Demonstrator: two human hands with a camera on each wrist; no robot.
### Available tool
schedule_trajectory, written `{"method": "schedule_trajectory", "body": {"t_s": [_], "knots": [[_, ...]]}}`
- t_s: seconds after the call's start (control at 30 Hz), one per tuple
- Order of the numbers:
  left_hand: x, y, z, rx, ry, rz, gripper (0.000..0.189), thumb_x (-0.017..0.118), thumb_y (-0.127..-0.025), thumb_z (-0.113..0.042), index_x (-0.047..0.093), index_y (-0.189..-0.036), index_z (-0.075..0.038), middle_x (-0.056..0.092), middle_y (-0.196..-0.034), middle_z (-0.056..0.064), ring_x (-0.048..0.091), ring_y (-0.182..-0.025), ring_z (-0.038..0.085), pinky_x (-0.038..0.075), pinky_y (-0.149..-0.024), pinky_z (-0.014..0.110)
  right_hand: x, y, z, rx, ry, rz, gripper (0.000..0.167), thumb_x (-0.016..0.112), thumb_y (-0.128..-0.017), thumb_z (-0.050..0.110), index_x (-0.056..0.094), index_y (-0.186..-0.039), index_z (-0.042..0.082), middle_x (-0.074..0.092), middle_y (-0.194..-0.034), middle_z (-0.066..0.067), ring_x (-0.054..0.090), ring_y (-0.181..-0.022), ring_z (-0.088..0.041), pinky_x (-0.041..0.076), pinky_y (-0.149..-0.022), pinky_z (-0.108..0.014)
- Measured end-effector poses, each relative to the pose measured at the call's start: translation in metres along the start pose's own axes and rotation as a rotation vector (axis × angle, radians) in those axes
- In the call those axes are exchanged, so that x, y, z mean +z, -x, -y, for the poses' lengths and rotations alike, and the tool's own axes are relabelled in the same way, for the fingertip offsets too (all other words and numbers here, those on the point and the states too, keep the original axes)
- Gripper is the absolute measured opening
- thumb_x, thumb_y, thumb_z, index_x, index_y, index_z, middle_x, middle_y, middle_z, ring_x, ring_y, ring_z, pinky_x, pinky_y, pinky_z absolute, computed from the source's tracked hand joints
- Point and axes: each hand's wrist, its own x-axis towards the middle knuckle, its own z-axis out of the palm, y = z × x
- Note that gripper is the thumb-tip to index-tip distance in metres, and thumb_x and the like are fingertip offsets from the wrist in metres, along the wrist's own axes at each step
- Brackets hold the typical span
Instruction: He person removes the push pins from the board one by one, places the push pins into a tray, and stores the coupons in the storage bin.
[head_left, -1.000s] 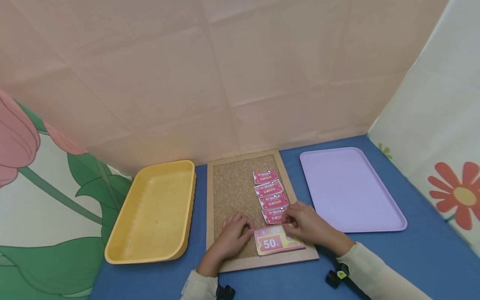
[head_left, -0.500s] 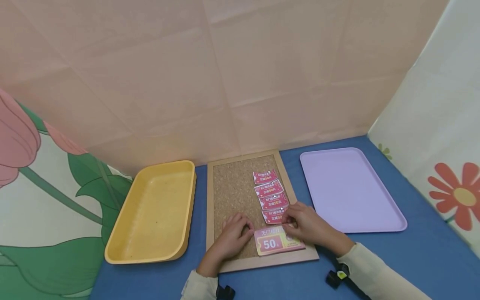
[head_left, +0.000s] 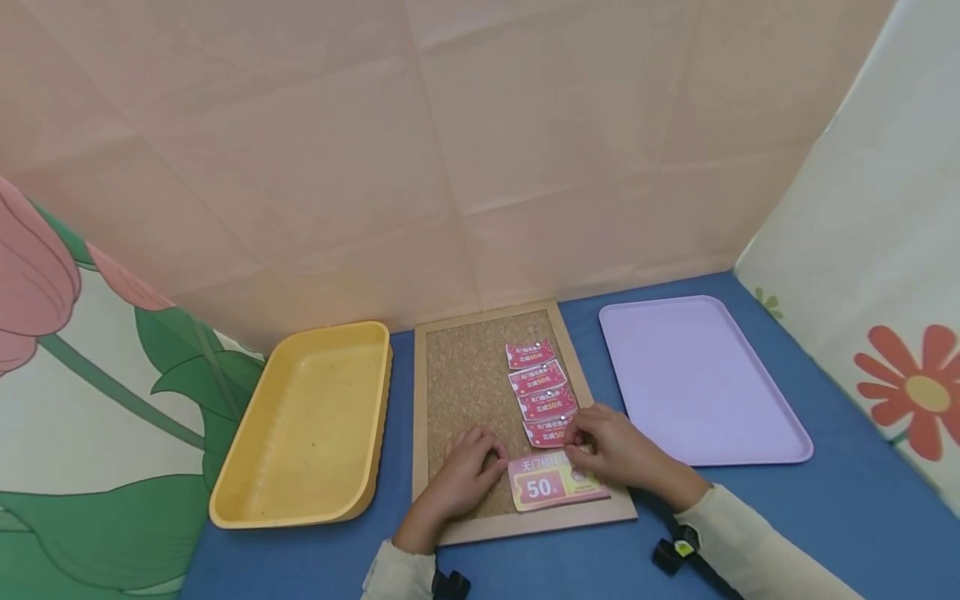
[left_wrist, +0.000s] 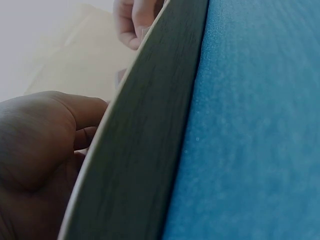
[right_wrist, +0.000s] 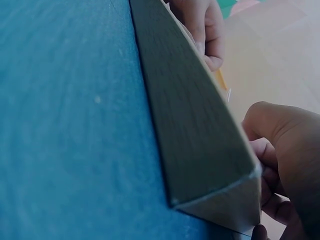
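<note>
A pink-and-yellow coupon [head_left: 542, 488] marked 50 lies across the lower right of a wood-framed cork board [head_left: 465, 375]. My left hand [head_left: 468, 471] rests low on the cork, its thumb and curled fingers at the coupon's upper left corner. At the coupon's upper right, my right hand [head_left: 615, 446] has thumb and forefinger brought together on its edge, covering part of the print. Whether a small pin sits between those fingertips is hidden. Above them runs a column of several red coupons [head_left: 546, 403], with small shiny pin heads near their top edges.
To the left stands a deep yellow tray [head_left: 300, 417]. A flat lilac tray [head_left: 701, 379] lies on the right. Everything sits on a blue tabletop [head_left: 825, 517], with a beige sheet [head_left: 450, 167] hanging behind. The board's dark side [right_wrist: 195, 110] shows in the right wrist view.
</note>
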Motion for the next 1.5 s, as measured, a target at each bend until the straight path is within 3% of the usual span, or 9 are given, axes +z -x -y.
{"method": "schedule_trajectory", "body": {"t_s": [0.33,0.53,0.7,0.9,1.1,1.33,1.5], "knots": [[-0.007,0.004,-0.002,-0.019,0.046,0.036,0.004,0.056,-0.100,-0.029,0.057,-0.097,-0.027,0.050,-0.100,-0.013,0.044,-0.100,0.010,0.033,-0.090,0.038,-0.004,0.004,0.003,0.071,-0.109,0.030,0.017,0.078,-0.083,0.027,0.062,-0.087,0.031,0.055,-0.081,0.017,0.053,-0.074,-0.006,0.047,-0.064,-0.022],[-0.017,0.005,-0.004,-0.073,0.187,0.086,0.005,0.053,-0.101,-0.026,0.057,-0.099,-0.023,0.056,-0.099,-0.011,0.052,-0.089,0.008,0.045,-0.077,0.028,-0.014,0.009,0.005,0.106,-0.184,0.017,0.015,0.077,-0.085,0.026,0.063,-0.091,0.027,0.058,-0.084,0.014,0.055,-0.074,-0.008,0.049,-0.064,-0.023],[-0.023,0.007,-0.006,-0.108,0.253,0.073,0.007,0.052,-0.102,-0.022,0.059,-0.101,-0.021,0.062,-0.101,-0.012,0.057,-0.090,0.006,0.049,-0.078,0.029,-0.023,0.012,0.002,0.101,-0.182,-0.006,0.014,0.077,-0.085,0.026,0.063,-0.090,0.027,0.057,-0.083,0.014,0.054,-0.073,-0.007,0.049,-0.063,-0.025],[-0.031,0.012,-0.008,-0.083,0.253,0.059,0.007,0.052,-0.101,-0.021,0.059,-0.102,-0.019,0.062,-0.097,-0.011,0.058,-0.088,0.008,0.049,-0.076,0.028,-0.032,0.017,-0.003,0.064,-0.146,-0.028,0.015,0.077,-0.084,0.025,0.063,-0.089,0.028,0.057,-0.081,0.016,0.054,-0.073,-0.005,0.050,-0.064,-0.026],[-0.043,0.020,-0.015,-0.096,0.255,0.052,0.006,0.052,-0.102,-0.023,0.057,-0.101,-0.021,0.061,-0.095,-0.008,0.057,-0.083,0.009,0.049,-0.070,0.028,-0.042,0.022,-0.007,0.079,-0.130,-0.051,0.019,0.078,-0.083,0.018,0.062,-0.088,0.028,0.057,-0.080,0.017,0.055,-0.074,-0.005,0.049,-0.064,-0.027],[-0.066,0.031,-0.016,-0.095,0.254,0.038,0.015,0.048,-0.103,-0.028,0.057,-0.105,-0.017,0.063,-0.095,0.000,0.057,-0.079,0.012,0.049,-0.064,0.028,-0.054,0.028,-0.014,0.073,-0.093,-0.101,0.022,0.078,-0.083,0.014,0.062,-0.087,0.027,0.056,-0.080,0.016,0.055,-0.075,-0.007,0.049,-0.065,-0.031],[-0.085,0.040,-0.006,-0.086,0.222,-0.027,0.010,0.050,-0.103,-0.027,0.056,-0.104,-0.019,0.062,-0.092,0.001,0.055,-0.076,0.012,0.048,-0.062,0.027,-0.063,0.033,-0.020,0.082,-0.058,-0.145,0.025,0.079,-0.080,0.008,0.062,-0.087,0.026,0.057,-0.081,0.016,0.054,-0.076,-0.005,0.051,-0.069,-0.034]]}}
